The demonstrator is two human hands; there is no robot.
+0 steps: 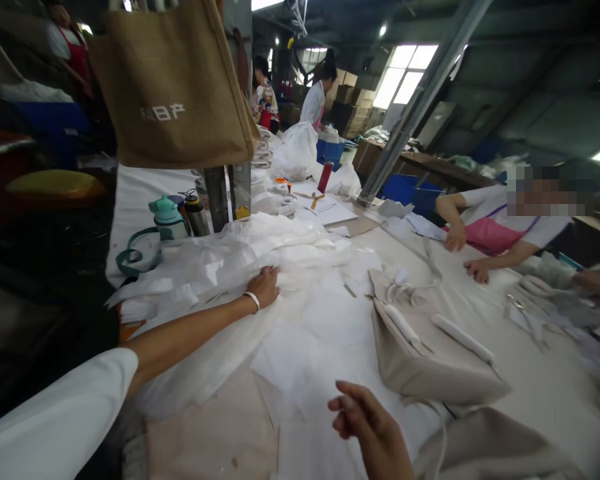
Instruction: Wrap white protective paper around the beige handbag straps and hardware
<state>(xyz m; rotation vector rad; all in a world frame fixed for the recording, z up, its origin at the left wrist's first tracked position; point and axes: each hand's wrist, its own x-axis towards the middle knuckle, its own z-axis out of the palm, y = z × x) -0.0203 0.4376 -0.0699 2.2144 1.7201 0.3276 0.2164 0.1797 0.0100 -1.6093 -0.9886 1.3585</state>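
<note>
My left hand (pixel 264 288), with a white bracelet at the wrist, reaches across the table. Its fingers are curled down onto the clear plastic bags (pixel 205 260), which lie in a loose, wrinkled heap. Low in the view, my right hand (pixel 367 427) hovers above white sheets (pixel 305 347) with its fingers apart and bent, holding nothing. To its right rests a beige handbag (pixel 420 360) with white-wrapped handles. Flat beige material (pixel 220 427) lies below my left forearm.
A brown tote bag (pixel 175 87) hangs by a post at upper left. Teal (pixel 167 217) and dark (pixel 195 213) bottles stand behind the plastic. Across the table a co-worker in a pink apron (pixel 500 233) leans over the work surface. A slanted metal post (pixel 420 93) rises at the back.
</note>
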